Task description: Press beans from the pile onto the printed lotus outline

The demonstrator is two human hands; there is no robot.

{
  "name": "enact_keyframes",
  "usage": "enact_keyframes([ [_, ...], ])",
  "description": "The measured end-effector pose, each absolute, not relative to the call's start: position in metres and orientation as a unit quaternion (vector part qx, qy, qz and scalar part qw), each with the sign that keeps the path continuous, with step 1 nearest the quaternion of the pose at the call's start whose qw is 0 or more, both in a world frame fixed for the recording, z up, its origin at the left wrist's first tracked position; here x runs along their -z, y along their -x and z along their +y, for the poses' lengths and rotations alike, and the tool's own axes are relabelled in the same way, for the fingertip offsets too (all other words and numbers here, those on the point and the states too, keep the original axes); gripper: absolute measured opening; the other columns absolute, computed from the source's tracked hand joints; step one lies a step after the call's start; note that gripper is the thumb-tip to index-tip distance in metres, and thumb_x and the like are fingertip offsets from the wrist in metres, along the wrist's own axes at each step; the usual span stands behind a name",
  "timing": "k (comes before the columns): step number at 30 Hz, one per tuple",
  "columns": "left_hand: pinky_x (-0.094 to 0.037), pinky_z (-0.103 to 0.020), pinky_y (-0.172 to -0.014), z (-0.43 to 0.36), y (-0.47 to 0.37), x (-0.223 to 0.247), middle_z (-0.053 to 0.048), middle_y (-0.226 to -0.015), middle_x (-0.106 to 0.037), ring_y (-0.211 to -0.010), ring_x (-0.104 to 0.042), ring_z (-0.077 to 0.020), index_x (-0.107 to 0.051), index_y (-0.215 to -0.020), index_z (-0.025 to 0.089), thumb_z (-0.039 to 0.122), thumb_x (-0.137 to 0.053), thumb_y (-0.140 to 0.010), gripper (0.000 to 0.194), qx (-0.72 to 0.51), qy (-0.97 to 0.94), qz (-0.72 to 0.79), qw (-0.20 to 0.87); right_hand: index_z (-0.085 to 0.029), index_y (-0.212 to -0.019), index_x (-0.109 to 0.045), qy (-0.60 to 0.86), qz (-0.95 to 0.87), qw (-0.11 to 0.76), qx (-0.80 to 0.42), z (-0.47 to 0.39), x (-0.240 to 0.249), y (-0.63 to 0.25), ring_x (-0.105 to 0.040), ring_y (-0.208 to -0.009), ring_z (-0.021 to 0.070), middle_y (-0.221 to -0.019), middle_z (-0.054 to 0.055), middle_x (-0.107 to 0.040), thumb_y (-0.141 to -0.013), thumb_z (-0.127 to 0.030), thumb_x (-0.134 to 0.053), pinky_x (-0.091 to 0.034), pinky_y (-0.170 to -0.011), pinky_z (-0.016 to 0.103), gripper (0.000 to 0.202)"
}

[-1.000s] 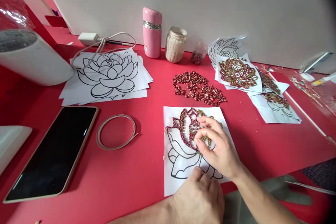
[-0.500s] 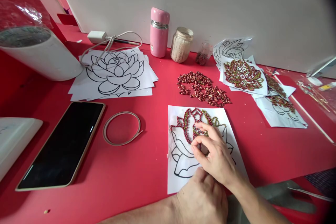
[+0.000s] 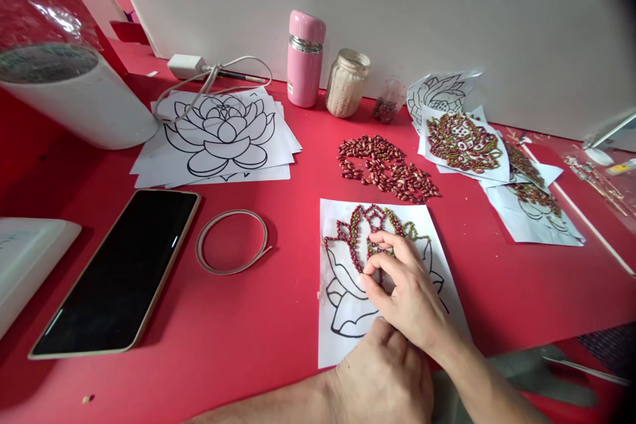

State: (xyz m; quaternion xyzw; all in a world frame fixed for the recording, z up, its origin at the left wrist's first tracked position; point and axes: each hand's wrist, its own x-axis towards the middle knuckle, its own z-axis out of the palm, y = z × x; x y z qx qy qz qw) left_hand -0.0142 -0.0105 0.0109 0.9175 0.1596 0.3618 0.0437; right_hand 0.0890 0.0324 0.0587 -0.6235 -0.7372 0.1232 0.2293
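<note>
A white sheet with a black-line lotus drawing (image 3: 348,324) lies on the red table. Red and green beans (image 3: 354,238) line the upper petals in rows. Over the middle of the drawing is my right hand (image 3: 410,291), thumb and index fingertip pinched together at the lower end of a red bean row. Anything between those fingertips is too small to make out. My left hand (image 3: 380,371) is curled into a fist on the sheet's lower edge, just below the right hand. Its inside is hidden. Behind the sheet lies a loose pile of red beans (image 3: 387,169).
A phone (image 3: 116,271), a coiled strip (image 3: 199,252) and a stack of lotus drawings (image 3: 149,165) are at left. Along the back stand a pink flask (image 3: 304,73), a cloudy jar (image 3: 346,86) and a small bean cup (image 3: 386,108). Bean-covered sheets (image 3: 501,162) lie at right.
The view has shifted slightly. My right thumb and index finger remain pinched at nearly the same spot on the drawing, and my left fist stays in place.
</note>
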Motion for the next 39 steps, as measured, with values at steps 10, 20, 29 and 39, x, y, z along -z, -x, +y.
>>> enact_keyframes([
  [10, -0.035, -0.037, -0.065, -0.01, 0.014, -0.012, -0.002, -0.06, -0.056, -0.058, -0.049, -0.0156, -0.057, -0.072, 0.012, 0.014, -0.052, -0.073, 0.005, -0.36, -0.917, 0.165, 0.041, -0.021, -0.071, -0.055, 0.642, -0.723, 0.224, -0.12, 0.032, -0.057, -0.089, -0.046, -0.104, 0.0245, -0.11, 0.007, -0.047, -0.073, -0.017, -0.055, -0.039, -0.088, 0.044, 0.005],
  [20, -0.023, -0.032, -0.051, -0.008, 0.016, -0.016, -0.001, -0.057, -0.052, -0.05, -0.044, -0.0129, -0.052, -0.069, 0.013, 0.022, -0.055, -0.075, 0.011, -0.346, -0.924, 0.163, 0.022, -0.021, -0.081, -0.052, 0.648, -0.697, 0.272, -0.139, 0.032, -0.057, -0.098, -0.046, -0.107, 0.0235, -0.11, 0.008, -0.047, -0.077, -0.019, -0.052, -0.04, -0.088, 0.04, 0.004],
  [29, -0.024, -0.032, -0.053, -0.008, 0.018, -0.015, -0.001, -0.06, -0.054, -0.053, -0.047, -0.014, -0.052, -0.073, 0.013, 0.025, -0.055, -0.075, 0.013, -0.32, -0.936, 0.144, 0.033, -0.023, -0.085, -0.051, 0.647, -0.704, 0.261, -0.135, 0.034, -0.057, -0.096, -0.044, -0.111, 0.0253, -0.115, 0.008, -0.045, -0.072, -0.018, -0.056, -0.039, -0.091, 0.043, 0.014],
  [39, -0.02, -0.029, -0.048, -0.004, 0.001, -0.002, 0.003, -0.04, -0.04, -0.039, -0.034, -0.0095, -0.044, -0.051, 0.016, 0.005, -0.044, -0.074, 0.025, -0.469, -0.856, 0.215, -0.026, -0.023, -0.084, -0.051, 0.652, -0.704, 0.251, -0.132, 0.035, -0.057, -0.09, -0.044, -0.112, 0.0251, -0.117, 0.008, -0.044, -0.072, -0.019, -0.057, -0.04, -0.092, 0.043, 0.014],
])
